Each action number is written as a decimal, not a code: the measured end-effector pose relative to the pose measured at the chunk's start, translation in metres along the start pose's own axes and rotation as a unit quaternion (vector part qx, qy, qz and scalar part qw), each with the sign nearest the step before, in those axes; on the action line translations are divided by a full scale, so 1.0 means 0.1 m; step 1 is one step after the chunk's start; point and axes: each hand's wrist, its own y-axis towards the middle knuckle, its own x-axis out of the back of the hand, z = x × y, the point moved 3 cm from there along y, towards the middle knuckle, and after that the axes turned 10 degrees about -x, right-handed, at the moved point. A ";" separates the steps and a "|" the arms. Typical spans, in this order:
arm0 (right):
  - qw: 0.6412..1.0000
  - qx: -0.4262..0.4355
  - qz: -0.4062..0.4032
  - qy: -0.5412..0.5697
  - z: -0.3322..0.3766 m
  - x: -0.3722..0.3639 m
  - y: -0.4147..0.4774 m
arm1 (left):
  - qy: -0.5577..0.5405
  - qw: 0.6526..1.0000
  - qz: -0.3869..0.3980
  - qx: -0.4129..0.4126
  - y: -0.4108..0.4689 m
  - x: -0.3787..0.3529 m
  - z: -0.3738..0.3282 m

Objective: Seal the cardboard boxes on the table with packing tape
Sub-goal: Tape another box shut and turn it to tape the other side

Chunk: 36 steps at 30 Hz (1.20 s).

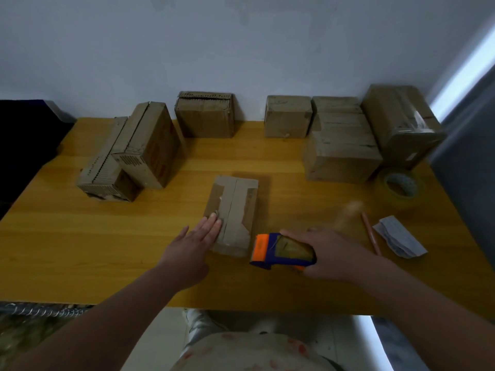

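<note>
Now the small cardboard box (pixel 235 207) lies mid-table (pixel 80 250) just ahead of me, its long axis and centre seam running away from me. My left hand (pixel 195 236) rests flat on its near left flap, fingers straight, while my right hand (pixel 329 253) grips the blue-and-orange tape dispenser (pixel 281 250) just beside the box's near right corner, orange end toward it. The flaps look closed, patched with torn old tape, the seam itself bare.

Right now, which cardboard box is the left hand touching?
The small flat box lying alone mid-table, beside the tape dispenser; the left hand rests its fingers on its top. The other boxes sit farther back, untouched.
</note>
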 end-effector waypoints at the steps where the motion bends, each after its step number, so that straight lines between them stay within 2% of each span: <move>1: 1.000 0.000 -0.005 -0.011 0.05 0.01 0.01 | -0.001 1.000 -0.001 0.001 0.00 0.00 0.00; 5: 0.999 -0.014 -0.019 -0.044 0.15 0.03 0.04 | 0.000 1.000 -0.007 0.003 0.00 -0.01 0.00; 10: 0.999 -0.043 -0.004 -0.018 0.23 0.06 0.10 | -0.019 0.999 -0.037 0.005 0.02 -0.07 -0.01; 20: 0.973 -0.100 0.106 0.179 0.14 0.08 0.22 | -0.024 0.998 -0.055 0.011 0.08 -0.04 -0.03; 26: 0.970 -0.128 0.132 0.161 0.15 0.07 0.25 | -0.007 0.998 -0.055 0.018 0.09 -0.02 -0.05; 28: 0.974 -0.146 0.138 0.102 0.13 0.01 0.21 | 0.000 0.999 -0.047 0.021 0.09 -0.01 -0.05; 31: 0.978 -0.159 0.116 0.067 0.05 -0.09 0.17 | 0.022 0.999 -0.040 0.021 0.08 0.00 -0.05; 36: 0.972 -0.160 0.036 0.169 -0.08 0.02 0.15 | 0.048 0.998 -0.031 0.022 0.08 -0.02 -0.06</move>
